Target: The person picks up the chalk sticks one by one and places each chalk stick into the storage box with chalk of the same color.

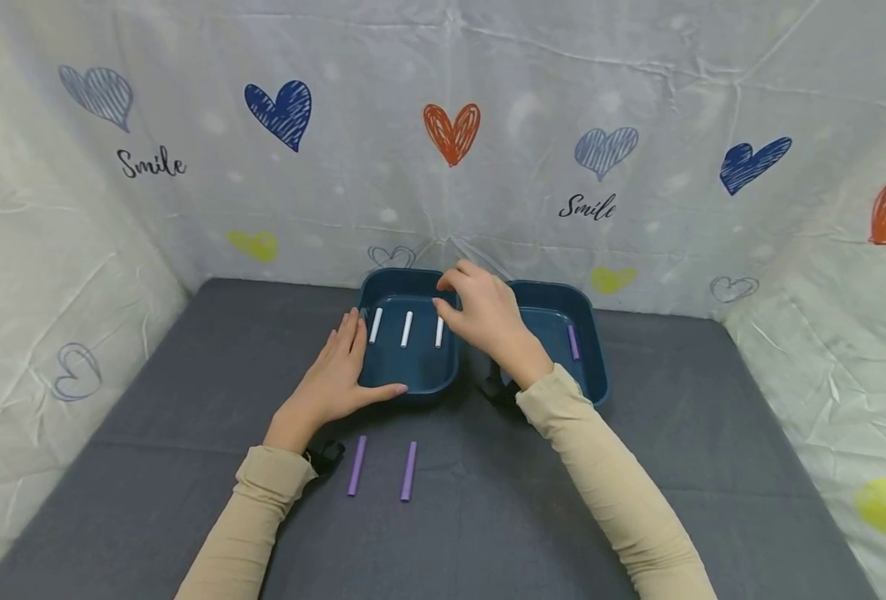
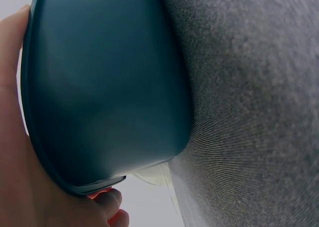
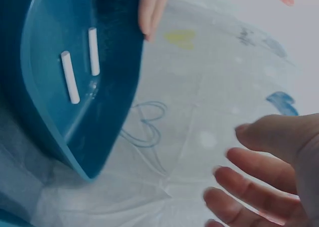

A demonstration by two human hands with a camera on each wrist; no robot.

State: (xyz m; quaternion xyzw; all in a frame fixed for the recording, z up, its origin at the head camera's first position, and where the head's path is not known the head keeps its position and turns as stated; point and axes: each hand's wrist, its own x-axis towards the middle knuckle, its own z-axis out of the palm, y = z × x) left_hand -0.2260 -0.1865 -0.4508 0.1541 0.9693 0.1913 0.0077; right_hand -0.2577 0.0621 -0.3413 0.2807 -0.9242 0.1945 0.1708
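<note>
My left hand (image 1: 333,379) rests against the left tray (image 1: 412,379), fingers straight along its left rim and thumb out over the front edge. The left wrist view shows the outer wall of this tray (image 2: 109,87) up close. Three white chalk sticks (image 1: 407,329) lie spaced across its floor; two white chalks (image 3: 70,77) also show in the right wrist view. Above the tray's right side, my right hand (image 1: 483,308) hovers over the rightmost white chalk (image 1: 438,335), thumb and fingers apart and loosely bent, holding nothing.
A second dark blue tray (image 1: 596,367) stands on the right, partly behind the right wrist, with a purple chalk stick (image 1: 573,342) inside. Two purple chalks (image 1: 357,467) lie on the grey tablecloth (image 1: 525,517) in front. A heart-printed curtain (image 1: 382,125) closes off the back.
</note>
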